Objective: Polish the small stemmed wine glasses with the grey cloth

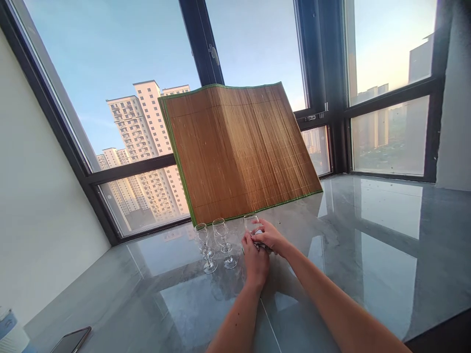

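A clear stemmed glass [251,223] is between my two hands, its bowl rising above my fingers. My left hand [256,260] is closed around its lower part, with the fingertips partly hidden. From the right, my right hand [272,236] reaches over and has its fingers curled at the bowl and stem. Something shiny shows under the right fingers, perhaps the foot of the glass; I cannot tell for sure. Left of my hands, several similar stemmed glasses stand close together on the counter, including a front-left glass [210,266] and a glass nearer my hands [230,262].
Behind the glasses a brown bamboo mat [239,152] with green edging leans against the windows. A phone [71,340] and a white-and-blue container [13,331] are at the lower left of the glossy grey counter [147,304]. Tall buildings show outside.
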`<action>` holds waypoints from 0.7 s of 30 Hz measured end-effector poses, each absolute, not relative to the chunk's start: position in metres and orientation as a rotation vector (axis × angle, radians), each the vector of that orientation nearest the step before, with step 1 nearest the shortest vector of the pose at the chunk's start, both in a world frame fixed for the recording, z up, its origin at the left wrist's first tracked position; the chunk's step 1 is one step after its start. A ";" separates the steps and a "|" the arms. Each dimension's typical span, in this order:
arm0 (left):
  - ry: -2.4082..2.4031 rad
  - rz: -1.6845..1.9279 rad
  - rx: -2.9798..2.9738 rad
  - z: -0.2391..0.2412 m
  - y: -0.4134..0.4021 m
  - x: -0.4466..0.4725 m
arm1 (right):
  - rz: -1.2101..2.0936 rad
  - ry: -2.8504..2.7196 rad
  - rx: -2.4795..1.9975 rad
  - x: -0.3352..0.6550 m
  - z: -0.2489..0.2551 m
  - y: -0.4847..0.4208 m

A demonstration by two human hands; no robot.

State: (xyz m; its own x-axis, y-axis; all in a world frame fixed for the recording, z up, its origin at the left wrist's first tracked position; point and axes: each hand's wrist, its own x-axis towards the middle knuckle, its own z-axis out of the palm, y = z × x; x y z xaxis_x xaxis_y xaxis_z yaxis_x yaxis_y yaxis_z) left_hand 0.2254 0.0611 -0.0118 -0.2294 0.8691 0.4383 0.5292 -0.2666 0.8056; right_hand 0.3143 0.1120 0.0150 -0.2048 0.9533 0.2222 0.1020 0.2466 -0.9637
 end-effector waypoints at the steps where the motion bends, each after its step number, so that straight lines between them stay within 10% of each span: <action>1: 1.697 1.485 1.717 -0.011 0.060 0.226 | 1.057 -1.535 -1.054 0.315 0.012 0.115; 21: 1.899 2.137 1.043 0.030 0.015 0.211 | 0.379 -1.538 -1.665 0.342 -0.006 0.139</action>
